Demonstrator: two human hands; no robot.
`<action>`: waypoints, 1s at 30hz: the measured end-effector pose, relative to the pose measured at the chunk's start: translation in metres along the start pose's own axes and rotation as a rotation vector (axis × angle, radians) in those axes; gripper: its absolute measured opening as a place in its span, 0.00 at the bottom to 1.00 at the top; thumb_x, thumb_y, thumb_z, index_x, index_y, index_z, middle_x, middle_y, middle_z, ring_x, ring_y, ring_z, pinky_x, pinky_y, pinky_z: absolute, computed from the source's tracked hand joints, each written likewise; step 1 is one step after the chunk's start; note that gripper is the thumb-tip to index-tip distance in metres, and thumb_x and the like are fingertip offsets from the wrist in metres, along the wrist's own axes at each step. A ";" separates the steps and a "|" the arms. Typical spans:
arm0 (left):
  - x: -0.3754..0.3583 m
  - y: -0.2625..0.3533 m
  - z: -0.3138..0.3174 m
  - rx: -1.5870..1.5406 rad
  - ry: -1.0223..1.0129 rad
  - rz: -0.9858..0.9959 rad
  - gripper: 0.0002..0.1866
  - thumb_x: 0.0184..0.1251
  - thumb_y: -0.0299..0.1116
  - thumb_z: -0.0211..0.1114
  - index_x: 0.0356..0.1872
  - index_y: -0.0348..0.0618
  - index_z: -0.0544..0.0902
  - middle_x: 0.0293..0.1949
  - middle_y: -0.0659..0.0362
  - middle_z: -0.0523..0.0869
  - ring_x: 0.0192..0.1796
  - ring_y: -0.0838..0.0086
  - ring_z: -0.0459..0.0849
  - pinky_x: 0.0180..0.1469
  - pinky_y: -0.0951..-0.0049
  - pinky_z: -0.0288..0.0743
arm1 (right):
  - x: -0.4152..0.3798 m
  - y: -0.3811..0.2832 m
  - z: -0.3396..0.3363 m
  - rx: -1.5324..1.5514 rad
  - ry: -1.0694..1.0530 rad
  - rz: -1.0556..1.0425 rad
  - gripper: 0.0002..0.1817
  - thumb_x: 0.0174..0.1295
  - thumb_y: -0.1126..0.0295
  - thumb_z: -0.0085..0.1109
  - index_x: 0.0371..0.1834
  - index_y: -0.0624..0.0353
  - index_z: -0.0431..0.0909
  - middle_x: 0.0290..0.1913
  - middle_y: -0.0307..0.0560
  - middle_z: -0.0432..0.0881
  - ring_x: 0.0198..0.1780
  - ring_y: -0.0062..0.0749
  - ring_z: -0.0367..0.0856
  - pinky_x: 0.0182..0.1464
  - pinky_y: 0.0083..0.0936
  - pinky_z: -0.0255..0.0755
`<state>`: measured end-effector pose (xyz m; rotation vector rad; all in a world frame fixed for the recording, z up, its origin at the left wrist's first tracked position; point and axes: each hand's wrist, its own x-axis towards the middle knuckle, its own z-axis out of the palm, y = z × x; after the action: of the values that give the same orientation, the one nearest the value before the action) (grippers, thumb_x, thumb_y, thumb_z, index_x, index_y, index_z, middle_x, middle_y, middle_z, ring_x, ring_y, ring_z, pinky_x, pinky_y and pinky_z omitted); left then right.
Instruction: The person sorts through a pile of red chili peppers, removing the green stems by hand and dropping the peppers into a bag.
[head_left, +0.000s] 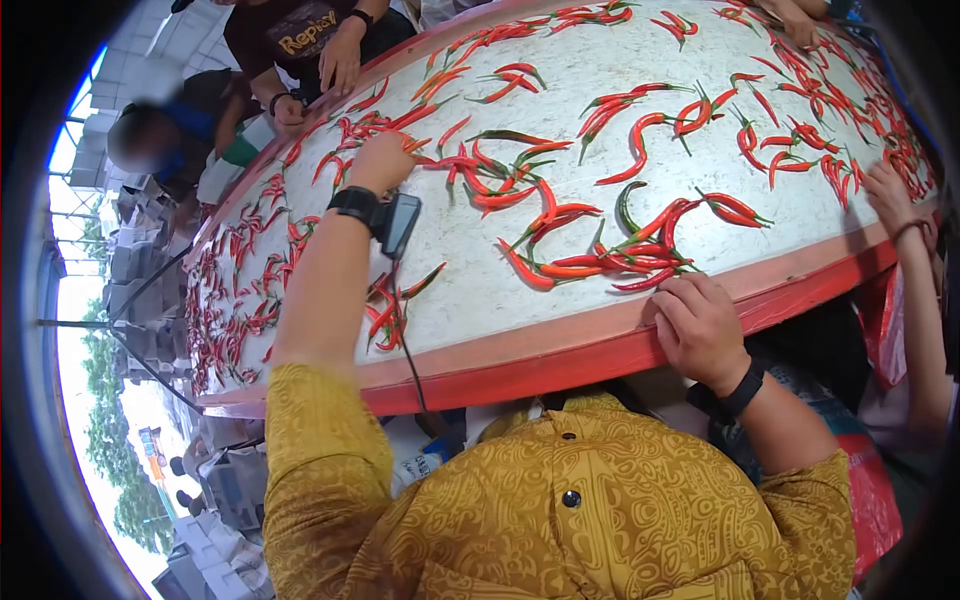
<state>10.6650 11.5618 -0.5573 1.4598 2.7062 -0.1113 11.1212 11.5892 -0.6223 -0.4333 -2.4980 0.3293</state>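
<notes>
Red chili peppers lie scattered over a pale work surface, some in loose clusters. My left hand reaches out to the upper left with curled fingers, close against several chilies; whatever is in its grasp is hidden. A wristwatch-like device is strapped to that wrist. Over the near edge rests my right hand, its fingers bent and slightly apart, the tips beside a cluster of red chilies. A dark green chili lies at the top of this cluster.
A raised red edge runs along the near side. Across the surface, a person's hands rest near the far rim. Another person's hand works among chilies at the right. Dense chilies cover the left end.
</notes>
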 end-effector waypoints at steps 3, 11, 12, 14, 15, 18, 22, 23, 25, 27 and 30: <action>-0.025 0.019 -0.014 -0.104 -0.093 0.066 0.11 0.55 0.38 0.63 0.35 0.44 0.84 0.34 0.46 0.85 0.40 0.54 0.84 0.42 0.58 0.76 | -0.005 0.015 -0.009 0.011 -0.030 -0.005 0.11 0.46 0.73 0.60 0.35 0.59 0.76 0.40 0.45 0.78 0.43 0.41 0.77 0.42 0.35 0.71; -0.072 0.132 0.043 -0.083 0.070 0.414 0.15 0.58 0.42 0.63 0.46 0.52 0.83 0.40 0.49 0.86 0.43 0.54 0.84 0.45 0.55 0.76 | -0.021 0.052 -0.033 -0.028 0.046 -0.039 0.09 0.47 0.75 0.59 0.34 0.59 0.76 0.38 0.44 0.78 0.41 0.39 0.76 0.42 0.34 0.70; -0.069 0.124 0.035 -0.072 -0.011 0.305 0.15 0.58 0.41 0.63 0.47 0.53 0.83 0.40 0.50 0.86 0.43 0.54 0.84 0.45 0.55 0.77 | -0.021 0.055 -0.037 -0.033 0.045 -0.034 0.08 0.47 0.75 0.59 0.33 0.58 0.75 0.38 0.43 0.78 0.41 0.39 0.76 0.43 0.34 0.70; -0.078 0.110 0.020 -0.011 -0.012 0.159 0.16 0.58 0.40 0.64 0.48 0.53 0.83 0.40 0.50 0.86 0.43 0.55 0.84 0.45 0.57 0.77 | -0.024 0.065 -0.041 -0.034 0.044 -0.041 0.08 0.48 0.75 0.59 0.33 0.58 0.75 0.38 0.43 0.78 0.41 0.39 0.76 0.43 0.34 0.70; -0.085 0.106 0.014 0.040 0.069 0.125 0.16 0.59 0.39 0.64 0.48 0.53 0.83 0.39 0.51 0.86 0.43 0.55 0.84 0.45 0.58 0.77 | -0.025 0.070 -0.043 -0.037 0.051 -0.045 0.08 0.48 0.75 0.59 0.33 0.58 0.75 0.38 0.43 0.78 0.42 0.39 0.75 0.43 0.34 0.70; -0.103 0.133 0.012 -0.097 0.148 0.236 0.18 0.58 0.38 0.65 0.51 0.51 0.81 0.35 0.50 0.87 0.37 0.56 0.85 0.40 0.59 0.78 | -0.030 0.086 -0.050 -0.039 0.047 -0.051 0.06 0.50 0.75 0.58 0.33 0.58 0.76 0.38 0.43 0.78 0.42 0.39 0.76 0.43 0.34 0.70; -0.148 0.213 0.036 -0.269 -0.044 0.448 0.20 0.58 0.37 0.65 0.53 0.52 0.81 0.30 0.49 0.85 0.34 0.54 0.85 0.37 0.57 0.77 | -0.039 0.106 -0.059 -0.046 0.044 -0.043 0.05 0.51 0.75 0.58 0.32 0.59 0.76 0.37 0.43 0.79 0.42 0.40 0.76 0.44 0.34 0.71; -0.154 0.229 0.036 -0.198 -0.089 0.395 0.19 0.58 0.38 0.66 0.52 0.52 0.81 0.30 0.49 0.85 0.34 0.54 0.84 0.37 0.57 0.76 | -0.041 0.112 -0.061 -0.046 0.050 -0.054 0.05 0.51 0.75 0.58 0.32 0.59 0.76 0.37 0.43 0.79 0.42 0.40 0.76 0.44 0.34 0.71; -0.148 0.227 0.047 -0.228 -0.009 0.377 0.16 0.57 0.40 0.66 0.48 0.51 0.83 0.30 0.50 0.85 0.34 0.53 0.84 0.36 0.56 0.76 | -0.045 0.121 -0.066 -0.045 0.047 -0.042 0.05 0.51 0.75 0.58 0.32 0.59 0.76 0.37 0.44 0.79 0.42 0.40 0.76 0.44 0.34 0.71; -0.141 0.211 0.040 0.044 -0.079 0.227 0.13 0.57 0.39 0.66 0.43 0.50 0.83 0.31 0.50 0.86 0.35 0.53 0.84 0.37 0.55 0.76 | -0.049 0.130 -0.072 -0.043 0.036 -0.045 0.05 0.51 0.75 0.58 0.32 0.59 0.76 0.37 0.44 0.79 0.42 0.40 0.76 0.44 0.34 0.71; -0.141 0.178 0.025 0.068 0.034 0.094 0.08 0.55 0.34 0.63 0.36 0.47 0.82 0.32 0.49 0.85 0.38 0.54 0.85 0.39 0.54 0.77 | -0.053 0.145 -0.079 -0.052 0.035 -0.046 0.06 0.51 0.75 0.58 0.33 0.59 0.77 0.37 0.45 0.79 0.42 0.40 0.76 0.45 0.35 0.71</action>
<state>10.8919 11.5402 -0.5755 1.6185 2.6797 -0.1777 11.2419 11.7134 -0.6319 -0.3978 -2.4831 0.2367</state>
